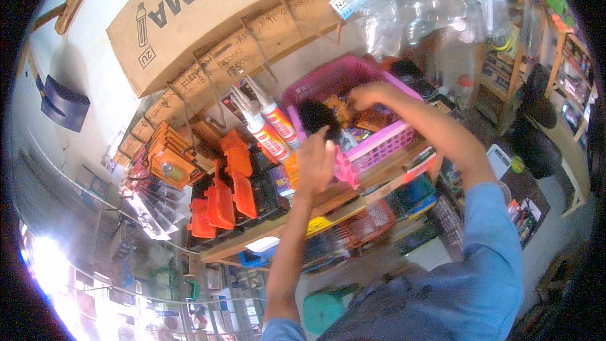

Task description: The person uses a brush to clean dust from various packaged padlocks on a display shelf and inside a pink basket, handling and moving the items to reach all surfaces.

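A pink plastic basket (381, 150) sits tilted in view on a wooden shelf, holding small packets in orange and brown wrapping (376, 118). My right hand (369, 96) reaches over its rim, fingers down among the packets; what they grip is unclear. At the basket's near left corner is my left hand (316, 160), close to a black bristly item (319, 116). Its thumb and index finger point up towards that item, and a firm hold cannot be made out. Bright pink material (346, 168) hangs beside my left hand over the basket's corner.
Left of the basket stand white sealant cartridges (271, 135) and black boxes with raised orange lids (220, 205). Hooks on a wooden rail (265, 33) carry carded goods (171, 163) and clear plastic bags (378, 23). A long cardboard box (199, 14) lies above. Lower shelves hold a red basket (369, 222).
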{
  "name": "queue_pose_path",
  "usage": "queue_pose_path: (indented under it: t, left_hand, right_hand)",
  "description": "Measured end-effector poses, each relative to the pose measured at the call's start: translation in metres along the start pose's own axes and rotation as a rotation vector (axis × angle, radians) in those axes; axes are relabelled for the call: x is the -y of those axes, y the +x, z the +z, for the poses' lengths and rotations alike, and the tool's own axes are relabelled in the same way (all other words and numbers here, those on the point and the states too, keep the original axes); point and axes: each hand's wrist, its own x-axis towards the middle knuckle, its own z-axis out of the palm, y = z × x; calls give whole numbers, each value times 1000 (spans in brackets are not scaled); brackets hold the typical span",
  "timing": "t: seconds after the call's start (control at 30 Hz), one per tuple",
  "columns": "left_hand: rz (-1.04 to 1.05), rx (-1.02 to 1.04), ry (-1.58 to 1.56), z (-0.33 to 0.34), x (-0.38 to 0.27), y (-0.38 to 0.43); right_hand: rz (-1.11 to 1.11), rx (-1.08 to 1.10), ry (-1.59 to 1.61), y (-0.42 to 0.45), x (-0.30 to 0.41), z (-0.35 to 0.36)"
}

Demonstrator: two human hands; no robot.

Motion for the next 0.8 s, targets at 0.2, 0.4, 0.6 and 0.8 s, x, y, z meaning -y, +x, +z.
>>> queue_pose_path:
  t: [0.2,0.4,0.6,0.8]
  left_hand:
    - [-23,16,23,-1,-5,4]
    - [7,-18,-34,1,-3,3]
    - [23,-41,-33,-2,-6,5]
    - [-126,116,-97,-10,-7,13]
  right_hand:
    - [133,115,-131,18,-38,50]
    - [146,8,-122,26,-39,61]
    - [84,47,-94,8,-35,25]
    - [-142,-370,300,0,-32,8]
